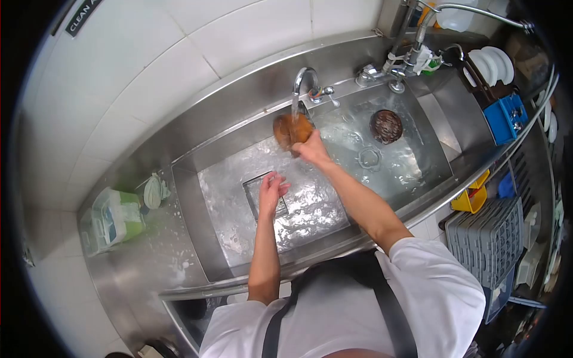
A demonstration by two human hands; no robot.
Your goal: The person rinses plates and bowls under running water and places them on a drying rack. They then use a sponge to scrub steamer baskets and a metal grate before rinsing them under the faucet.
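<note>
My right hand [311, 148] grips the edge of a rounded, orange-brown bowl [285, 132] under the running tap [305, 74]. Water falls onto the bowl, and its far side is partly blurred. My left hand [272, 190] hovers over the left sink basin [224, 173], fingers loosely bent and apart, holding nothing. Beneath that hand a square drain frame [249, 194] shows in the basin floor. In the water-filled right basin lies a dark brown round piece with a mottled surface [386, 126]; I cannot make out its kind.
A greenish plastic tub [122, 218] and a pale cloth [155, 191] sit on the left drainboard. White plates [492, 65] and a blue container [503, 119] stand at the right end. Grey racks [483, 238] and a yellow bin [471, 200] are below right.
</note>
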